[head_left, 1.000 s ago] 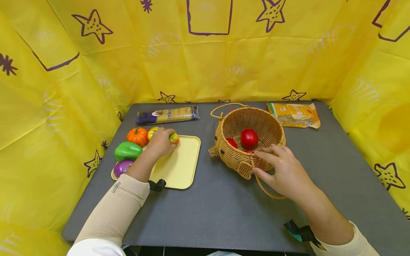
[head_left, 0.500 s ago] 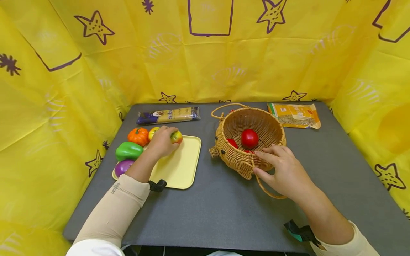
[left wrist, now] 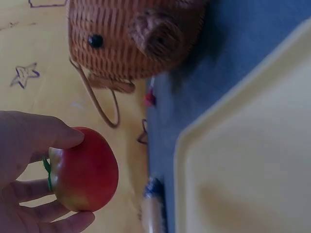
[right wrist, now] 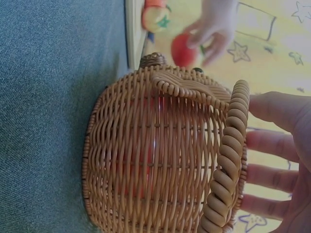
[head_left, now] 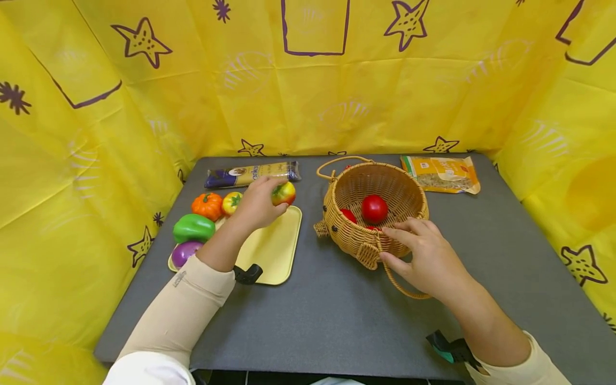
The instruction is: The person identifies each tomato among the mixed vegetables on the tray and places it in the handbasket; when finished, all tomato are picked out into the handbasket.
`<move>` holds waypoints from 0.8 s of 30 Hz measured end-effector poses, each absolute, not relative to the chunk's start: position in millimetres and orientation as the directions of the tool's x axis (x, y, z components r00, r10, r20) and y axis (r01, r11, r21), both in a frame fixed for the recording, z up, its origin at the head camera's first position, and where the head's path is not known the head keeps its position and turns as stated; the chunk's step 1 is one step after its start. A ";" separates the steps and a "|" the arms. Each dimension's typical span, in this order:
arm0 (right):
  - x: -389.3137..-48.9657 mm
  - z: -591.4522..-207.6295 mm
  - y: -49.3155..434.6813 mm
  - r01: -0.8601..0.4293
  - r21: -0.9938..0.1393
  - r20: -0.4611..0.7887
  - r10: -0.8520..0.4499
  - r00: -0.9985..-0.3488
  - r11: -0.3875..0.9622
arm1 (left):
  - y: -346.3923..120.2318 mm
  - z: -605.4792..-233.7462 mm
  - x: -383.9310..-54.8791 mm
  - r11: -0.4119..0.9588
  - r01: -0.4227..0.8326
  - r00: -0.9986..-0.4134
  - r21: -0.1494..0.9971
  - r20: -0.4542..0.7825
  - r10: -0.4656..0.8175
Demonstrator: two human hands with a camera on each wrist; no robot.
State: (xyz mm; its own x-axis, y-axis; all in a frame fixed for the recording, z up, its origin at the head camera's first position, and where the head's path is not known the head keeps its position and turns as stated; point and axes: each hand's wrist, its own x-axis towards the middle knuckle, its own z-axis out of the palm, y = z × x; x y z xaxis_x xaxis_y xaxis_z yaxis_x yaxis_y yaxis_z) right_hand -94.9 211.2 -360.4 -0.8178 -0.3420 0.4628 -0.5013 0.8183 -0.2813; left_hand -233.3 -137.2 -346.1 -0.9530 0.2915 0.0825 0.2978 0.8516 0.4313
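My left hand point(head_left: 262, 203) holds a red-and-yellow tomato point(left wrist: 90, 170) with a green stem, raised over the far part of the yellow tray point(head_left: 269, 262). Thumb and fingertips stand on either side of it in the left wrist view. Toward the right stands a wicker basket point(head_left: 356, 238) shaped like an animal, with a snout and black eyes. My right hand point(head_left: 425, 256) holds its near rim, fingers at the edge and thumb beside the wicker ear point(head_left: 368, 255). Several red tomatoes point(head_left: 374, 208) lie inside, partly hidden by the wall.
An orange pumpkin point(head_left: 207, 206), a yellow tomato point(head_left: 232, 202), a green pepper point(head_left: 194, 228) and a purple vegetable point(head_left: 185, 253) fill the tray's left side. A blue-and-yellow pasta pack point(head_left: 226, 177) and an orange food bag point(head_left: 443, 174) lie along the back. The basket's rope handle point(head_left: 401, 289) droops over the front.
My left hand has lifted the red-and-yellow tomato off the tray and moved it right and away from me. The right hand and the basket have stayed in place.
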 end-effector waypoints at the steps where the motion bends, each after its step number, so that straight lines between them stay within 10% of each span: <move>1: -95.0 -360.4 211.4 -0.502 -0.280 0.465 -0.342 -0.816 0.818 | -132.4 -341.7 -232.0 0.844 0.307 -0.950 0.440 0.091 0.298; 24: -94.9 -361.2 211.3 -0.506 -0.289 0.472 -0.339 -0.814 0.812 | -26.3 -299.3 -212.4 0.707 0.550 -0.832 0.444 0.218 0.510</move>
State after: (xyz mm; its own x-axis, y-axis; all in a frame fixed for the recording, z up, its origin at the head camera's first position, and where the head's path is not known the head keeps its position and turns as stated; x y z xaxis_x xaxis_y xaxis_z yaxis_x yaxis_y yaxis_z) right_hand -94.9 211.3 -361.2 -0.8139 -0.3393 0.4718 -0.5063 0.8124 -0.2893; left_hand -212.4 -26.3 -299.3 -0.8320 0.5099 0.2185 0.5501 0.7073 0.4440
